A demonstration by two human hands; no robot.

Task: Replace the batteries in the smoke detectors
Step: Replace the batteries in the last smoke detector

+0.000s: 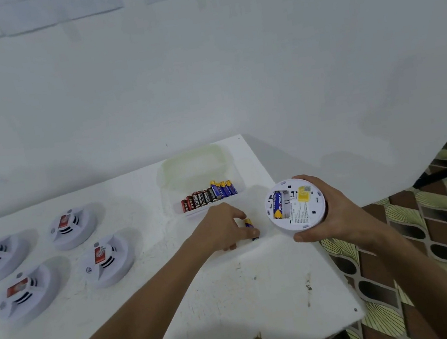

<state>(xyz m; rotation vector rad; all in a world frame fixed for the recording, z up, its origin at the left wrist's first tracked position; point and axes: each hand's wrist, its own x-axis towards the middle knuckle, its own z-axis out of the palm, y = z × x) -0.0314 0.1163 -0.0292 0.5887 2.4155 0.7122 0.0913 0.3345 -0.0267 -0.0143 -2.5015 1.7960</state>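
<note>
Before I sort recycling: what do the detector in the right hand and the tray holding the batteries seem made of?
Round white smoke detector: looks like matte moulded plastic, with clip slots and a paper label. Clear rectangular battery tray: probably translucent plastic, slightly yellowed; the table shows through.

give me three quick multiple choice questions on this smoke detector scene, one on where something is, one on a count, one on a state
1. Where is the open battery box?
A. at the table's far edge, near the wall
B. on the floor
C. on top of a detector

2. How many smoke detectors lie untouched on the table at the left?
A. two
B. four
C. six

3. What shows in the held smoke detector?
A. cover closed
B. compartment open, one battery inside
C. compartment open, no battery

Answers:
1 A, the box sits on the table by the wall.
2 B, four lie in a group.
3 B, the right hand shows its back; the left hand pinches a loose battery.
</note>
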